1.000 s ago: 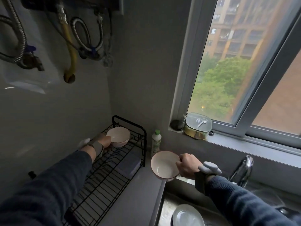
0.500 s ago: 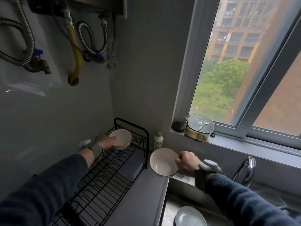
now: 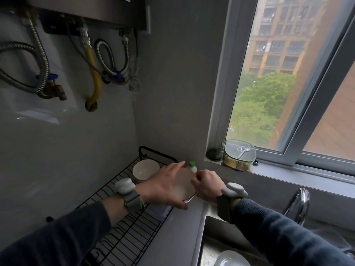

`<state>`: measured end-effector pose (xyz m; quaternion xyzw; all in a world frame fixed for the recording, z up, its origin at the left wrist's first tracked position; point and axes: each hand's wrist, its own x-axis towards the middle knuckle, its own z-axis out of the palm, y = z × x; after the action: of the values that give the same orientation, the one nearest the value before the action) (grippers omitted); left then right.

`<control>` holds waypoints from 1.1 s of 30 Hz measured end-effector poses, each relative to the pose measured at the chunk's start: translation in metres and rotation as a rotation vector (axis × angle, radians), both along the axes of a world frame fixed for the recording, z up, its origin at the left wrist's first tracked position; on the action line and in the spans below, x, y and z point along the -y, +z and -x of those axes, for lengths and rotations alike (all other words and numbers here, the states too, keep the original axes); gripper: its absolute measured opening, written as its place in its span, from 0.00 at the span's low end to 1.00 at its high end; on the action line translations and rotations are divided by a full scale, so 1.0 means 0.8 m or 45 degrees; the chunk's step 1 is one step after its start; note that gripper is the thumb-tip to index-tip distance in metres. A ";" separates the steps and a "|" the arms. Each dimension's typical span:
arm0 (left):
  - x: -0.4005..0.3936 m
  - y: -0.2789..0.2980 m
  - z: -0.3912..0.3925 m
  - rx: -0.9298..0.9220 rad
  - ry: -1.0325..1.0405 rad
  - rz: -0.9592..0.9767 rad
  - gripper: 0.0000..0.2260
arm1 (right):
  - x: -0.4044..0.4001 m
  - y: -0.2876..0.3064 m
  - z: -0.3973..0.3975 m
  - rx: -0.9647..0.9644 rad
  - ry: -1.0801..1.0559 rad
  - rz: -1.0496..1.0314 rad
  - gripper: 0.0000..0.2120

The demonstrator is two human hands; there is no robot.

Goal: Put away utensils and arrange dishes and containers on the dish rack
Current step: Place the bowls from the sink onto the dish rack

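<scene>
- My left hand (image 3: pixel 163 187) lies spread wide across the white, brown-rimmed ceramic bowl (image 3: pixel 183 186), fingers straight.
- My right hand (image 3: pixel 207 186) pinches its right rim.
- The bowl sits at the right edge of the black wire dish rack (image 3: pixel 124 227), near a plain white bowl (image 3: pixel 145 168) standing on it.

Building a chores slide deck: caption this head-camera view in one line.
Left hand spread over, right hand pinching a white bowl beside the dish rack, where a second bowl sits.

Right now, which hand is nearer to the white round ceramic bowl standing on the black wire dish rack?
Left. The left hand is just right of the white bowl, spread over a second bowl; the right hand grips its other side, farther off.
</scene>
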<state>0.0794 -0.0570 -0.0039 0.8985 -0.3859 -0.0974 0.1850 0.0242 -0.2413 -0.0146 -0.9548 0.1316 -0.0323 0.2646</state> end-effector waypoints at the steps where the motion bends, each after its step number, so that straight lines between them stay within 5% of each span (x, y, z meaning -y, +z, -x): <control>1: 0.000 -0.002 -0.001 0.037 0.012 0.020 0.61 | -0.004 0.001 -0.002 0.013 0.012 -0.004 0.14; 9: -0.027 0.007 -0.050 0.159 0.240 0.115 0.56 | 0.006 0.009 0.008 0.073 -0.035 -0.148 0.29; 16: -0.069 -0.017 -0.142 0.048 0.705 -0.010 0.50 | 0.031 -0.006 0.031 -0.038 -0.098 -0.246 0.08; 33: -0.047 -0.058 -0.153 -0.086 0.799 -0.161 0.57 | 0.063 -0.037 0.065 -0.198 -0.127 -0.308 0.06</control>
<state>0.2022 -0.0192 -0.0503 0.9796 -0.0768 -0.0894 0.1625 -0.0278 -0.2916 -0.0439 -0.9079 0.2017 0.0447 0.3648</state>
